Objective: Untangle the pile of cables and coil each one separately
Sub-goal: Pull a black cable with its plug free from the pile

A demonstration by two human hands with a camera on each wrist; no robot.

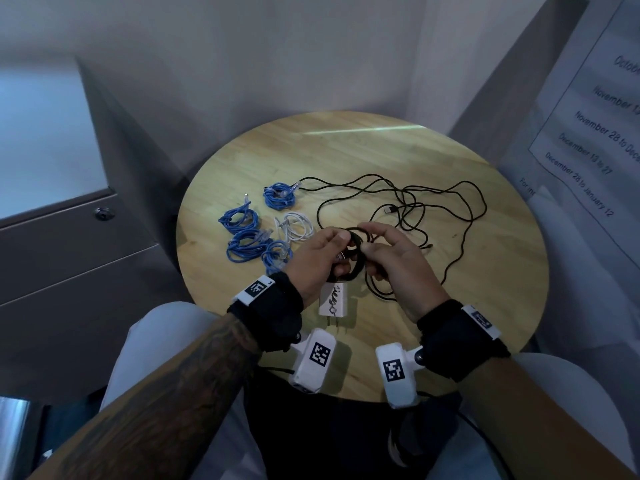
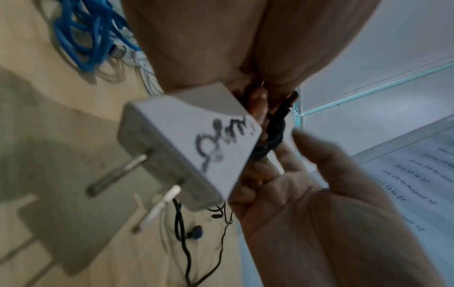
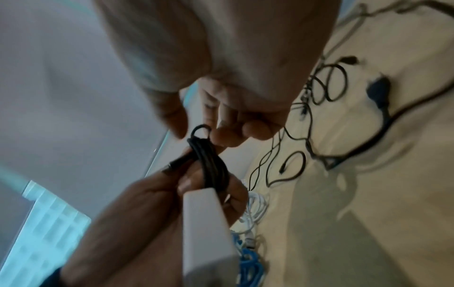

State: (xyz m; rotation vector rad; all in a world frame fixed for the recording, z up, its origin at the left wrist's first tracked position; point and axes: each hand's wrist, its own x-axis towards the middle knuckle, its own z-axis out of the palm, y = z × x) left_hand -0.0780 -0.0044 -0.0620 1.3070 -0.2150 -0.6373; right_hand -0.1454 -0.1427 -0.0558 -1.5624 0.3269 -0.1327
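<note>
Over the near middle of the round wooden table (image 1: pixel 485 306), both hands meet on a small black cable coil (image 1: pixel 355 244) (image 3: pixel 213 167). My left hand (image 1: pixel 322 261) grips the coil, and a white plug adapter (image 1: pixel 333 300) (image 2: pixel 196 147) with black scribble hangs below it. My right hand (image 1: pixel 388 258) pinches a black loop at the coil's top (image 3: pixel 200 129). Loose black cables (image 1: pixel 415 202) sprawl across the table behind the hands. Several blue coiled cables (image 1: pixel 247 237) and one white coiled cable (image 1: pixel 294 226) lie to the left.
A grey cabinet (image 1: pixel 69 254) stands left of the table. A wall with a printed schedule sheet (image 1: pixel 595 116) rises at the right. My knees in light trousers (image 1: pixel 156 341) flank the table's near edge.
</note>
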